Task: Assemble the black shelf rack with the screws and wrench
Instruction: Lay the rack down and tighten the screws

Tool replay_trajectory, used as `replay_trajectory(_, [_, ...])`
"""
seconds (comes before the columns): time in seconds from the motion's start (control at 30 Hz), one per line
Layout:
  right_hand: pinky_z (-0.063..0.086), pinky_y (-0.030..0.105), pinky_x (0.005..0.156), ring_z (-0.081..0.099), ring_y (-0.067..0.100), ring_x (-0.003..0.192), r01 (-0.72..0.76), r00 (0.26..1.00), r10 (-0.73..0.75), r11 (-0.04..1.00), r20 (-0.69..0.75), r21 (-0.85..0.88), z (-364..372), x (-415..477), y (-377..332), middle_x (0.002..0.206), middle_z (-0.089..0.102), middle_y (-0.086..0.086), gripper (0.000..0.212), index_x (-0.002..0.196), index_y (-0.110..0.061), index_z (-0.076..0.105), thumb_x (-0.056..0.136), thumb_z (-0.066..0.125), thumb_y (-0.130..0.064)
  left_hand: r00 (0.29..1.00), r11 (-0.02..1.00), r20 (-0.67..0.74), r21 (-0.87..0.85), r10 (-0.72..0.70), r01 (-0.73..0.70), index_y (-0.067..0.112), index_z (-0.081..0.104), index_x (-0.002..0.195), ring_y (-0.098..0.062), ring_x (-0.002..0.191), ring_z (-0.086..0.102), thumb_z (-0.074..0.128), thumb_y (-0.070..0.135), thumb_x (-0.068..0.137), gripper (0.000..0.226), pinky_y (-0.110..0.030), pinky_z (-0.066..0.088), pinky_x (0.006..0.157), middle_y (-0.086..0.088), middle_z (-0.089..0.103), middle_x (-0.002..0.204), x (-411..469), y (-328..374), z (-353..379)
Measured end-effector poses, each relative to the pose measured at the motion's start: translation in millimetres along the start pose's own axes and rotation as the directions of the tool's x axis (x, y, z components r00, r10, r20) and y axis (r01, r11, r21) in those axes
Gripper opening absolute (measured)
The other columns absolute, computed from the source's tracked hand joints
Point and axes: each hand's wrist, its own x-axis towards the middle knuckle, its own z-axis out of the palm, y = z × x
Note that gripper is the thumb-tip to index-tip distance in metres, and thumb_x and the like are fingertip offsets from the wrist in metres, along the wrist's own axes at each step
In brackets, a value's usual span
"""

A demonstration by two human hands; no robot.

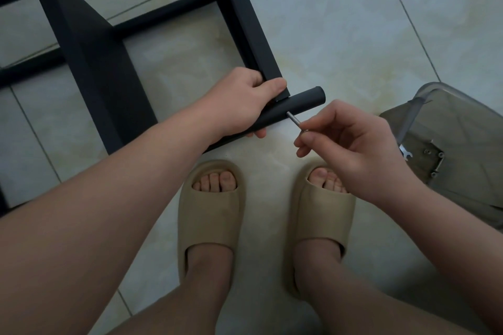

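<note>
The black shelf rack [89, 43] lies far left on the floor. The left hand [239, 100] clamps its near corner against a round tube [294, 106]. Right-hand fingers [307, 141] pinch a screw [294, 120] entering the tube; if tilted, it may cross-thread or drop.

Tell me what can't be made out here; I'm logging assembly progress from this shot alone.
- Head view: where the black tube meets the shelf panel is covered by the left hand.
- The tool in the right hand: its tip enters the tube, its other end sits behind the fingers.
- Hardware in the clear bin: too small to count.
- The rack runs past the top and left edges.
</note>
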Motion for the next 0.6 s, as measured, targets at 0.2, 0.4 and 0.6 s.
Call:
replay_trajectory(0.2, [0.058,0.027,0.073,0.075,0.016,0.076,-0.011,1.000,0.012,1.000,-0.013,0.008,3,1,2,0.083,0.074,-0.001,0.010,0.089,-0.015,0.064,0.090,0.067,-0.005,1.000,1.000,0.003,0.003,-0.002,0.002,0.004,0.063,0.098,-0.020,0.044,0.059,0.051,0.049,0.100,0.047,-0.029,0.050,0.051,-0.010,0.068,0.055,-1,1,0])
replay_trajectory(0.4, [0.058,0.031,0.079,0.075,0.021,0.077,-0.068,0.998,0.069,0.995,-0.013,0.079,8,13,2,0.085,0.074,0.007,0.024,0.087,-0.017,0.066,0.091,0.067,0.006,1.000,1.000,0.010,-0.001,-0.001,0.001,0.004,0.065,0.099,-0.021,0.045,0.059,0.050,0.048,0.101,0.047,-0.028,0.049,0.050,-0.010,0.068,0.055,-2,3,0])
replay_trajectory(0.6, [0.059,0.026,0.073,0.076,0.023,0.073,-0.164,0.978,0.194,0.945,-0.081,0.282,19,14,-2,0.074,0.075,0.005,0.021,0.087,-0.005,0.066,0.090,0.062,0.016,1.000,1.000,0.023,-0.022,0.002,-0.001,0.009,0.066,0.095,-0.020,0.046,0.060,0.050,0.048,0.100,0.043,-0.031,0.050,0.055,-0.011,0.069,0.057,-2,2,-1])
